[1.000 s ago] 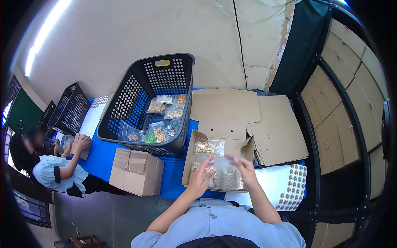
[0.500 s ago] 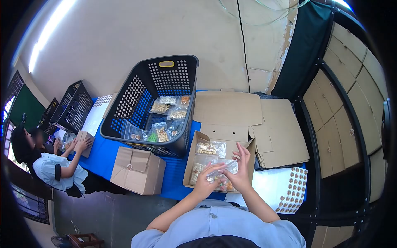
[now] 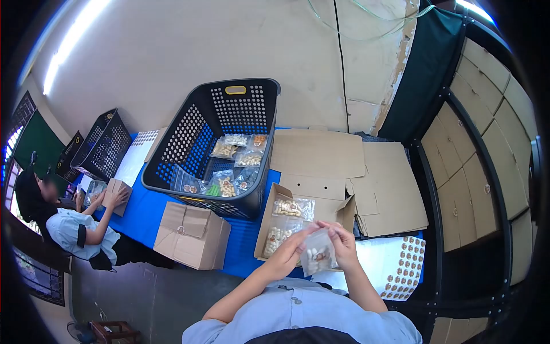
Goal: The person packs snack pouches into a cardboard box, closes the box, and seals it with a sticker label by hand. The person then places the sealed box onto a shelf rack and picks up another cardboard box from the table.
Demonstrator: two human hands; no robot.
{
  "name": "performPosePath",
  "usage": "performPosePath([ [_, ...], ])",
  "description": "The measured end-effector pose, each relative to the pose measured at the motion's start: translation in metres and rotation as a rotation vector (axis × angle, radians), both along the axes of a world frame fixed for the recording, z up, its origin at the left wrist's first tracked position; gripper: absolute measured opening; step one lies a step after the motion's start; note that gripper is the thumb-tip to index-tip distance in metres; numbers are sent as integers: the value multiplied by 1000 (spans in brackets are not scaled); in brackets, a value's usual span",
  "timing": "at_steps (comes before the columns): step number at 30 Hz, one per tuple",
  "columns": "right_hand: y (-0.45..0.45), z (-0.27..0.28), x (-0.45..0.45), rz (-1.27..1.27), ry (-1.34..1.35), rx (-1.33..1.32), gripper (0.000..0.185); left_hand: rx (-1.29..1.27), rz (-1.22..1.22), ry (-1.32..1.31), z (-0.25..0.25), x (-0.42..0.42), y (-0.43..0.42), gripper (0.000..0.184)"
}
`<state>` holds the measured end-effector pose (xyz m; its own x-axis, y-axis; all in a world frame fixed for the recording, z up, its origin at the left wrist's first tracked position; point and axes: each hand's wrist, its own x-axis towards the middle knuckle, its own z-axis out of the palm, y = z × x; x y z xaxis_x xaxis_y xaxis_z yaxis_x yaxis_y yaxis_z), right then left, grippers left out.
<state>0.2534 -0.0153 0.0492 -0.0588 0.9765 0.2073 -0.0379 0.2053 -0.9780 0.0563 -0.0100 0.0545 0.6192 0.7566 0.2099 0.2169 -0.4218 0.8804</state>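
Observation:
A clear plastic bag (image 3: 318,259) of pale pieces, with a small round sticker, hangs upright close to my chest. My left hand (image 3: 287,252) and my right hand (image 3: 342,243) both pinch its top edge, fingertips nearly meeting. Behind the bag sits an open cardboard box (image 3: 262,228), its lid folded back. Inside it at the left lie a bag of pale nut-like pieces (image 3: 293,207) and another filled bag (image 3: 279,236). My hands and the held bag hide the box's front right part.
A black perforated basket (image 3: 153,182) with several filled bags stands behind, left of the box. A closed carton (image 3: 192,236) sits at its front. Flat cardboard (image 3: 395,189) and a sticker sheet (image 3: 372,264) lie right. Far left, a person (image 3: 80,232) handles a small box (image 3: 116,198).
The held bag has come up out of the box area towards my chest and now hangs upright. My fingers have closed together along its top edge.

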Motion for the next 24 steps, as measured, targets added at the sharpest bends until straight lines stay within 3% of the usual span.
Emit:
performPosePath([
  [2,4,13,-2,-88,-2,62,32,-206,261,-538,3,8,-8,56],
  [3,4,20,-3,-180,-1,117,34,-202,261,-539,1,3,-3,56],
  [5,0,27,-10,-154,6,110,36,-79,92,-303,-4,-14,11,69],
  [7,-2,29,-21,44,-282,336,39,-84,102,-324,0,-4,-1,73],
  [11,-3,23,-36,103,-146,311,45,-174,187,-441,-10,6,-5,84],
  [12,-4,27,-37,101,-143,305,45,-212,295,-489,-2,11,-10,67],
  [14,-5,38,-40,-284,-188,139,45,-201,276,-370,0,8,-15,56],
  [15,-2,33,-35,-286,-183,146,45,-179,258,-257,2,7,-14,46],
  [16,5,23,-24,-205,-258,186,42,-166,295,-325,6,10,-14,33],
  [19,10,12,-15,-57,-302,215,27,-135,298,-267,0,5,-7,30],
  [21,10,7,-14,82,94,-34,21,-156,259,-265,-1,2,-4,31],
  [23,9,8,-12,49,91,-57,23,-189,221,-264,-6,1,-6,32],
  [24,9,9,-11,22,89,-76,26,-358,203,-331,-9,1,-8,38],
])
